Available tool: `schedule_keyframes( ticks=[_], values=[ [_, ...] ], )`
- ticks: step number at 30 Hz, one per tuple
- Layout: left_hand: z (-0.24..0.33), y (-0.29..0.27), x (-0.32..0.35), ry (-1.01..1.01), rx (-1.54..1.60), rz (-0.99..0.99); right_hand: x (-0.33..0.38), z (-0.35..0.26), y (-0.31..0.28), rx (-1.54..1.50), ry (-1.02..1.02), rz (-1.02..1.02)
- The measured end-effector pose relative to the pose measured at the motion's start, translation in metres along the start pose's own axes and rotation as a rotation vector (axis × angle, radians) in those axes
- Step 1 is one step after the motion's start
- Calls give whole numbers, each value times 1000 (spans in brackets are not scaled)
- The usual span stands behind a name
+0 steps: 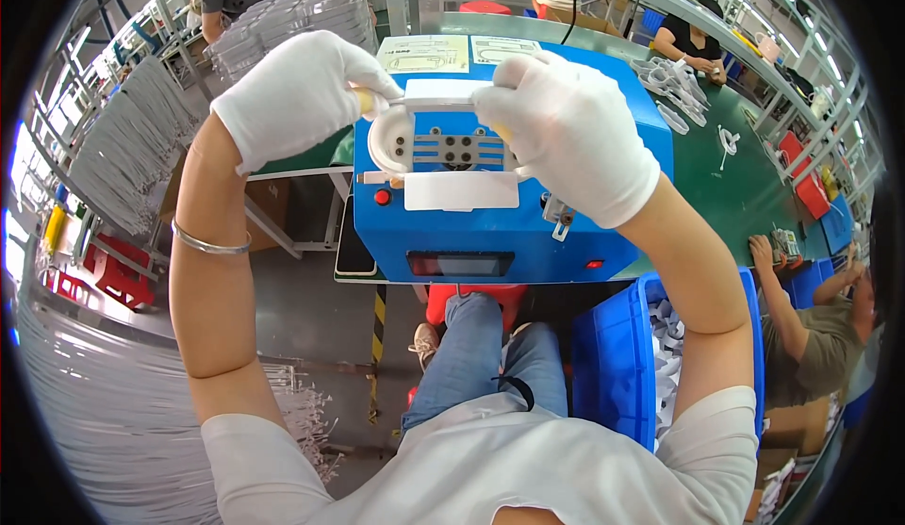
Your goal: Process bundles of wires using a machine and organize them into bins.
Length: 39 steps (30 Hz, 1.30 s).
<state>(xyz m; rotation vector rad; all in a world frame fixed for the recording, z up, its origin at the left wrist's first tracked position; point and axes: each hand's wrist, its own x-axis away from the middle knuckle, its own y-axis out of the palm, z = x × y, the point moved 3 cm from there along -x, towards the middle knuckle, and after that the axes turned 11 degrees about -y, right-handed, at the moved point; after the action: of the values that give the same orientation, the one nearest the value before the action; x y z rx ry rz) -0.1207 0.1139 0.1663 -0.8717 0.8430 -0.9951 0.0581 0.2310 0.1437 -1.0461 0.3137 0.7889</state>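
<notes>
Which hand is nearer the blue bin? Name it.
Right. The right hand is over the right side of the machine, above the bin in the picture; the left hand is farther off, at the left side.

A factory assembly floor is filling the view. A boxy blue machine [391,242] with a red button [383,197] and small display [460,264] is sitting on a long green counter [702,190]. Other people, including one in a dark top [693,37] and one in an olive top [830,348], are occupying spots along it. At left, masses of pale, cable-like strands [141,129] are hanging in bundles. Stacked clear plastic trays [302,25] are rising behind, a blue bin [603,365] is holding many white pieces [667,365], and yellow-and-black tape [378,351] is striping the grey floor [320,299].
</notes>
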Motion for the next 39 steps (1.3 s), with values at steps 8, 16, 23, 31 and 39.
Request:
schedule_keyframes(
  ticks=[8,16,23,31,39],
  values=[
    [26,41,17,253,-103,622,-3,4,19,-1,127,-164],
    [17,57,11,291,-57,718,13,43,44,-1022,730,-245],
    [15,54,9,288,-175,827,-2,19,35,-1215,712,78],
    [12,56,-4,-89,185,156,1,9,27,-806,457,112],
    [11,59,-4,177,18,473,-2,19,24,-693,336,68]
  ],
)
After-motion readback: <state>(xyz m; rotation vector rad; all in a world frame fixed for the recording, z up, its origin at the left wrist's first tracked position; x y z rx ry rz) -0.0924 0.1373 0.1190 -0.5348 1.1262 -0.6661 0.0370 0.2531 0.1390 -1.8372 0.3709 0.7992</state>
